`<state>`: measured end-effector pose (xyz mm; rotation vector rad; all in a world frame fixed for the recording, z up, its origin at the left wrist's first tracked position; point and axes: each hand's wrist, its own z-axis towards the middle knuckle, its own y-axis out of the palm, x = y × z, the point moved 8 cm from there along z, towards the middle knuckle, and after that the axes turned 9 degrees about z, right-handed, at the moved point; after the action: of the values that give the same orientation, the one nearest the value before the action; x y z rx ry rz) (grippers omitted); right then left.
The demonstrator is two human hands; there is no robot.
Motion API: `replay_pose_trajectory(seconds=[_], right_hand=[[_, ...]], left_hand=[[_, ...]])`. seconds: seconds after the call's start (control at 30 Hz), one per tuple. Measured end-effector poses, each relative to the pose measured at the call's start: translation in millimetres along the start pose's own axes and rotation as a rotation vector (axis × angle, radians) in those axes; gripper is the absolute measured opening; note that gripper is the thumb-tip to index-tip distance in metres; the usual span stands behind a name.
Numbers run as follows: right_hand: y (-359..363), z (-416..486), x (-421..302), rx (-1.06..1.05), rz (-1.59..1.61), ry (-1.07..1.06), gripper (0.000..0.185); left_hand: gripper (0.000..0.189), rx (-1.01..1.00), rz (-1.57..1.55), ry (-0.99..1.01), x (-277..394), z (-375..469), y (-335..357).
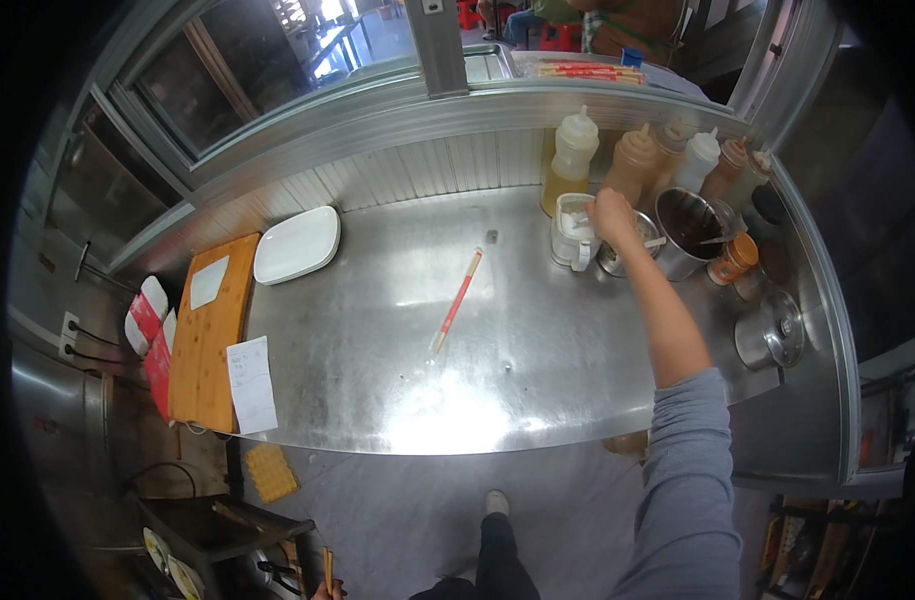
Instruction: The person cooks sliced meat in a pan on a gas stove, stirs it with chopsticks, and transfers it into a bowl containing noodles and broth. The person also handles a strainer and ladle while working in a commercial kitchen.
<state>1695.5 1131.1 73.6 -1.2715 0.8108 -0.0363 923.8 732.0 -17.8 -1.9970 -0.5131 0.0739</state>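
My right hand point(613, 216) reaches over the white plastic jar point(575, 250) of white powder, at the back right of the steel counter. Its fingers are pinched on what looks like a small spoon point(582, 222) dipping into the powder; they partly hide it. Beside the hand is a steel bowl point(613, 262) with a spoon in it. Right of that is a deep steel pot point(679, 255) of dark sauce. My left hand point(328, 591), mostly cut off at the bottom edge, holds wooden chopsticks point(328, 568) upright, below the counter's front.
Squeeze bottles point(575, 157) line the back right. A wrapped chopstick packet point(457, 301) lies mid-counter. White plates point(298, 244), a wooden cutting board point(210, 337) and a written paper slip point(252, 384) are on the left. A lidded steel pot point(769, 334) stands far right. A person point(630, 30) is beyond the window.
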Motion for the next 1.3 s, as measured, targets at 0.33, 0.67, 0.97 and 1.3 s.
replay_pose_trajectory(seconds=[0.33, 0.67, 0.97, 1.3], right_hand=[[3, 8, 33, 0.043, 0.320, 0.181, 0.031], [-24, -30, 52, 0.190, 0.671, 0.097, 0.029], [-18, -46, 83, 0.324, 0.648, 0.064, 0.030], [-17, -59, 80, 0.392, 0.668, 0.009, 0.030]], left_hand=[[0.026, -0.016, -0.027, -0.047, 18, -5, -14], [0.026, -0.012, -0.075, -0.034, 38, -12, -29], [0.032, 0.013, -0.071, 0.023, 28, -4, -26], [0.033, 0.011, -0.018, 0.003, 4, -1, -21]])
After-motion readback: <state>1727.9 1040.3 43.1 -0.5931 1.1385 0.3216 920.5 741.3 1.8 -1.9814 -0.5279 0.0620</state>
